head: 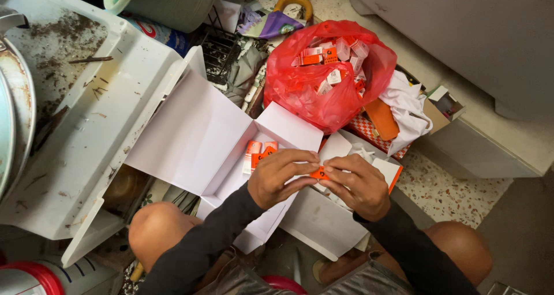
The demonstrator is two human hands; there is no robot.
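Carton [319,172], small and orange, sits pinched between both hands just above the open white box [202,139], over the person's lap. It looks like thin card, light and a little springy, so I judge it would dent under a hard squeeze and is best taken by its flat faces or short ends, as it is now. The left hand [281,176] curls over it from the left, fingers closed down on its top edge; the right hand [356,183] meets it from the right, thumb and forefinger nipped shut on the end. How much of the carton lies hidden under the fingers I cannot tell. Inside the white box, just beyond the left hand, two or three more orange-and-white cartons [258,152] stand against the far wall, with bare floor of the box beside them. Its tall lid flap rises on the left, a soft edge that would give if knocked. A second, smaller white box [346,150] lies under the right hand. Farther off, a red bag [323,93] bulges with the same cartons, touching a white cloth [407,107]. A dirty white tray [86,127] crowds the left side; the knees close in below, so free room is mostly straight up and forward.
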